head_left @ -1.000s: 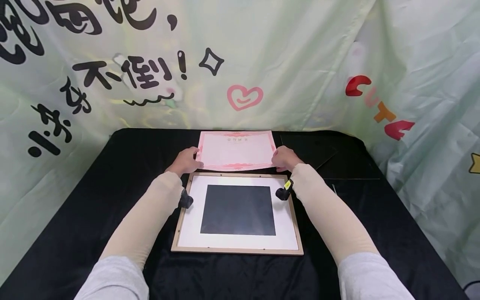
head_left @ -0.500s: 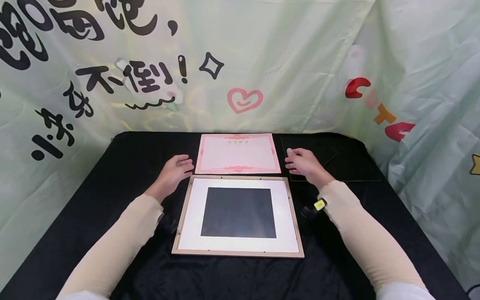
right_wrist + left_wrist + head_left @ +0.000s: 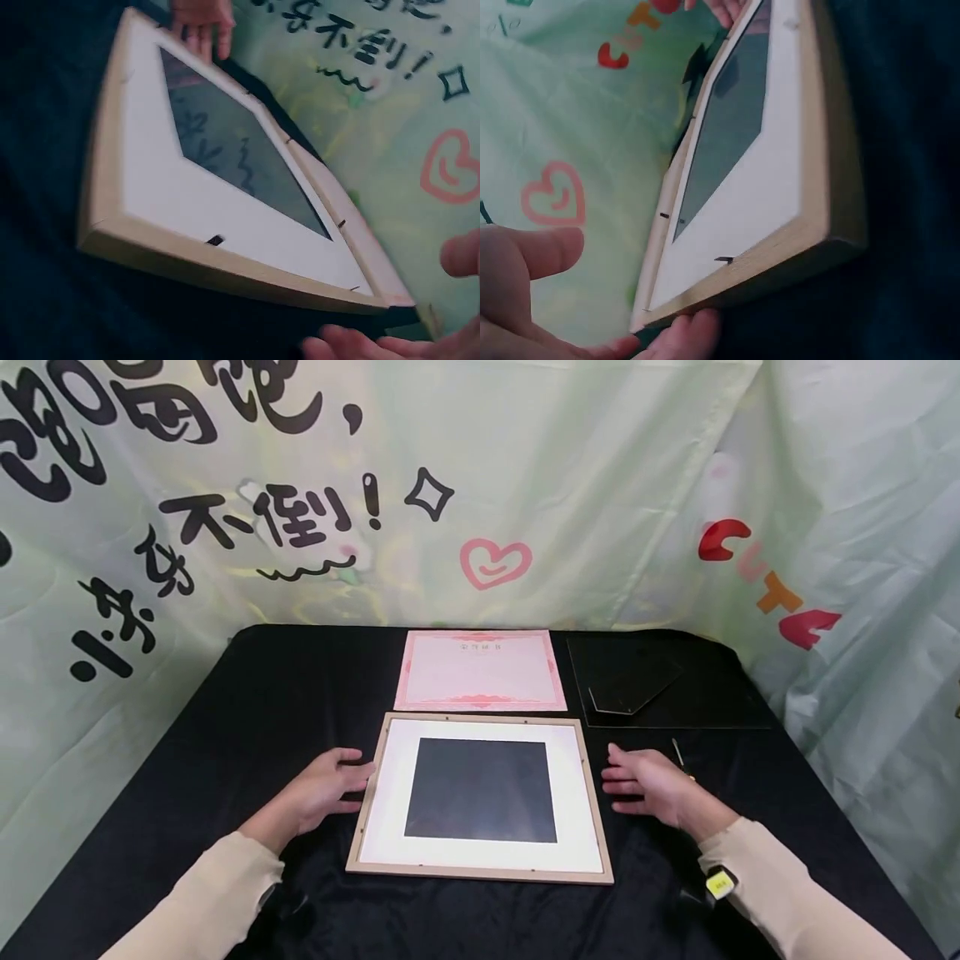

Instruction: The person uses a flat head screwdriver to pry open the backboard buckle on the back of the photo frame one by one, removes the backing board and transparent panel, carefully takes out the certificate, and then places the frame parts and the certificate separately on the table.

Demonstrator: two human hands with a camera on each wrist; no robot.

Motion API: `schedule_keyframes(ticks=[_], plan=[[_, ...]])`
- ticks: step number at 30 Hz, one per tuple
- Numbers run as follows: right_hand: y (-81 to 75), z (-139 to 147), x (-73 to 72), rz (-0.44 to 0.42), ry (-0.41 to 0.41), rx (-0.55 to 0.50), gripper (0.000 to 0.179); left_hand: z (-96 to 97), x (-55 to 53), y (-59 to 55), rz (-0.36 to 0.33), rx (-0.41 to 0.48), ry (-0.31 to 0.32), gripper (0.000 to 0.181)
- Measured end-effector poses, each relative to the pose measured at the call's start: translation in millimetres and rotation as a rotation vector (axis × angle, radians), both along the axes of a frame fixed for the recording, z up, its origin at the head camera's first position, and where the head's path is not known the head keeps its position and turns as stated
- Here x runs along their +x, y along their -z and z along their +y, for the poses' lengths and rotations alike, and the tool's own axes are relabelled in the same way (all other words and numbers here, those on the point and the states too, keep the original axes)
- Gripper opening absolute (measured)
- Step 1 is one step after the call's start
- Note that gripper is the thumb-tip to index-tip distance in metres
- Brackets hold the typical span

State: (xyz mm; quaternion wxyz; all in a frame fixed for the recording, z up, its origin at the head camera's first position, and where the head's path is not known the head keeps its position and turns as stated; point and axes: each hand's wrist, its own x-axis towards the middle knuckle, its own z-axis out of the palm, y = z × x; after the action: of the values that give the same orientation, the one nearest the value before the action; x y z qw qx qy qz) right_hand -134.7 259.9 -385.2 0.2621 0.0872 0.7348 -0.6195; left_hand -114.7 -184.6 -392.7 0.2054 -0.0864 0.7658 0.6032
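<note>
A light wooden picture frame lies on the black cloth, with small dark tabs along its inner edge. Inside it sits a white mat around a dark, glossy rectangle. By the frame's left side is my left hand, its fingers spread and their tips at the wooden edge. My right hand hovers a little off the right side, fingers extended and holding nothing. Just beyond the frame lies a pink-bordered certificate, flat and apart from both hands.
At the back right a thin black board lies flat, with a smaller dark piece on it. A slim metallic item rests behind the right hand. A printed curtain hangs behind the table.
Both hands have let go of the certificate, leaving it flat behind the frame. They have drawn back toward the person and apart, down to the frame's two sides.
</note>
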Motion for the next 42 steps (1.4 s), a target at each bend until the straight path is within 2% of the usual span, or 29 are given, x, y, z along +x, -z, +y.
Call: schedule_keyframes(ticks=[3, 6, 10, 13, 16, 19, 21, 23, 28, 31, 35, 39, 42], plan=[[-1.4, -7, 7.7, -0.011, -0.056, 0.064, 0.069, 7.6, 8.4, -5.9, -0.003, -0.094, 0.037, 0.073], [-3.9, -14, 7.6, 0.005, -0.087, 0.098, 0.069, 17.6, 9.5, -9.3, 0.017, -0.150, 0.046, 0.078], [-3.9, -21, 6.9, 0.001, -0.066, 0.131, 0.069, 26.9, 6.2, -4.9, 0.002, -0.156, -0.017, 0.082], [-0.8, -24, 8.0, 0.005, -0.040, 0.102, 0.063, 30.9, 4.2, 0.6, -0.031, -0.081, -0.084, 0.077], [2.7, -26, 7.3, 0.021, -0.021, -0.026, 0.056, 33.8, 2.2, 5.3, -0.053, 0.085, -0.096, 0.059], [3.7, -27, 4.1, 0.021, -0.023, -0.207, 0.051, 35.1, 0.3, 8.7, -0.048, 0.259, -0.046, 0.043], [2.5, -25, 1.2, 0.017, -0.035, -0.324, 0.045, 34.4, -1.7, 8.3, -0.032, 0.330, -0.023, 0.042], [0.2, -22, -1.4, 0.014, -0.039, -0.396, 0.042, 32.2, -4.3, 6.8, -0.017, 0.376, -0.018, 0.043], [-1.0, -19, -6.8, 0.020, -0.054, -0.476, 0.037, 27.6, -9.6, 8.0, 0.008, 0.443, -0.091, 0.047], [3.3, -20, -9.6, 0.010, -0.069, -0.521, 0.028, 28.7, -10.5, 11.6, 0.040, 0.474, -0.166, 0.059], [11.1, -20, -10.9, -0.002, -0.101, -0.636, 0.023, 29.0, -10.9, 14.1, 0.069, 0.488, -0.224, 0.066], [18.4, -21, -10.8, -0.020, -0.150, -0.786, 0.032, 26.4, -10.5, 14.7, 0.082, 0.475, -0.233, 0.065], [22.6, -21, -10.5, -0.027, -0.180, -0.857, 0.036, 24.4, -8.7, 14.4, 0.095, 0.459, -0.205, 0.063]])
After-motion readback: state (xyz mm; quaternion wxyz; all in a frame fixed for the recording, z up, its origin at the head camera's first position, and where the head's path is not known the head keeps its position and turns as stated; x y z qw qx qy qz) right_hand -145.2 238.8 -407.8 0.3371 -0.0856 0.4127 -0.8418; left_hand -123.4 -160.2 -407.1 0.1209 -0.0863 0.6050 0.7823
